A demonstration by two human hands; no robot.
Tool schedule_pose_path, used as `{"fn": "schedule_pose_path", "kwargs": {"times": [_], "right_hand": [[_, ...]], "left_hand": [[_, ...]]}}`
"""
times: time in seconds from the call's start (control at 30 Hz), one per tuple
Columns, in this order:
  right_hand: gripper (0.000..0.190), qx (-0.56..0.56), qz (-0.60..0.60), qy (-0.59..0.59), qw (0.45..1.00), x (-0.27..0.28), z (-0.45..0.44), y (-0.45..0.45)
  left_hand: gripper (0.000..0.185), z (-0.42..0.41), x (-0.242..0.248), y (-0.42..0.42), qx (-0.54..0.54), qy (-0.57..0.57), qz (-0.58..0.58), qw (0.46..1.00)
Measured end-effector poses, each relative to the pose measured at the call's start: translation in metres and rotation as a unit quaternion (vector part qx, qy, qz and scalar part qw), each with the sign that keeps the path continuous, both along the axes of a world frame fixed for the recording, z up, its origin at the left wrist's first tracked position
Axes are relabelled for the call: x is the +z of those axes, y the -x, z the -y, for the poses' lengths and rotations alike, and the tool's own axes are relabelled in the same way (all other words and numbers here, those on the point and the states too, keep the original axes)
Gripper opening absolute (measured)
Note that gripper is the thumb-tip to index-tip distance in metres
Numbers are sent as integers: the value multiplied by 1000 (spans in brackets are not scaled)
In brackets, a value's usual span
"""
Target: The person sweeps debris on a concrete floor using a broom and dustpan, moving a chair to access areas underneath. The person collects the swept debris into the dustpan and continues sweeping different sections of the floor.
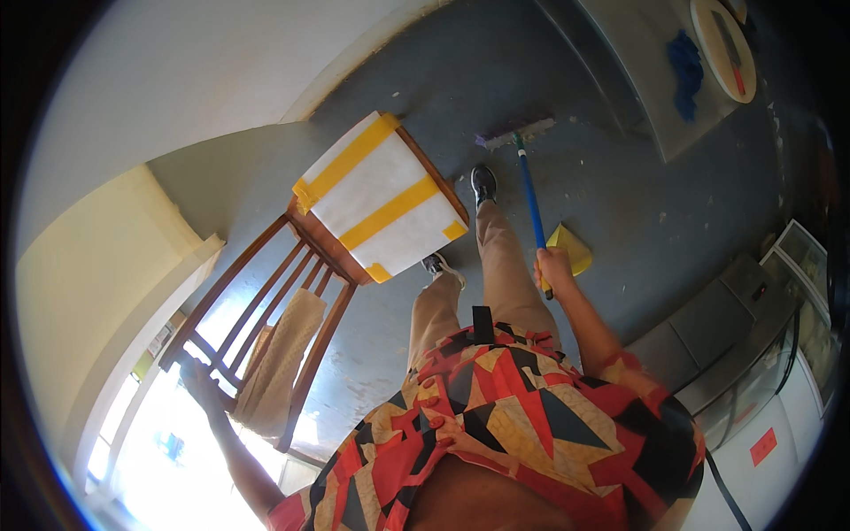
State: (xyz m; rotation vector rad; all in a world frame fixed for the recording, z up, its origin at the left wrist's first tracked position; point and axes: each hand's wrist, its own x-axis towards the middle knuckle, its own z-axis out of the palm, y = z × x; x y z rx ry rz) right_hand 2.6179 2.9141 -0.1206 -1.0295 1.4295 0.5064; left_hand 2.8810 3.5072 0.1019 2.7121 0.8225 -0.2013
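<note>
At the left, my left hand (200, 381) grips the top rail of a wooden chair (315, 245). Its seat is covered in white sheeting (378, 199) held with yellow tape, and a cream textured towel (282, 365) drapes over the slatted back. My right hand (555, 267) is closed around the blue handle of a push broom (529, 182), near the handle's end. The broom head (518, 133) rests on the floor ahead of my shoe, with pale debris along its edge. Just beyond my right hand shows a yellow dustpan (572, 247), partly hidden by the hand.
Pale scraps dot the grey floor (637, 199). A metal table (637, 60) at the upper right holds a blue cloth (686, 73) and a round board (720, 40) with a red-handled knife (729, 53). Walls bound the left; a glass-fronted cabinet (750, 385) stands at lower right.
</note>
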Motion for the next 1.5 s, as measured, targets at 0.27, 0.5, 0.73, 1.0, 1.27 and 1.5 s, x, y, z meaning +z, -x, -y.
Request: {"fn": "schedule_pose_path", "kwargs": {"times": [0.27,0.5,0.73,1.0,1.27,1.5], "right_hand": [[22,97,91,-14,991,-25,-2,-47],[22,104,30,-28,994,-40,15,-7],[22,71,-11,40,997,20,30,17],[23,105,158,37,981,-71,96,-162],[26,100,142,4,985,-125,168,-187],[25,-123,-12,-44,991,-36,95,-4]], "left_hand": [[58,-27,-6,-4,-18,-11,-9,1000],[59,-33,-6,-5,-16,-27,-35,999],[64,-34,-8,-1,-22,-2,-9,1000],[64,-49,-2,1,-60,-55,-16,997],[63,75,-22,-23,-79,-361,-24,929],[54,221,-154,-2,-411,-150,213,874]]}}
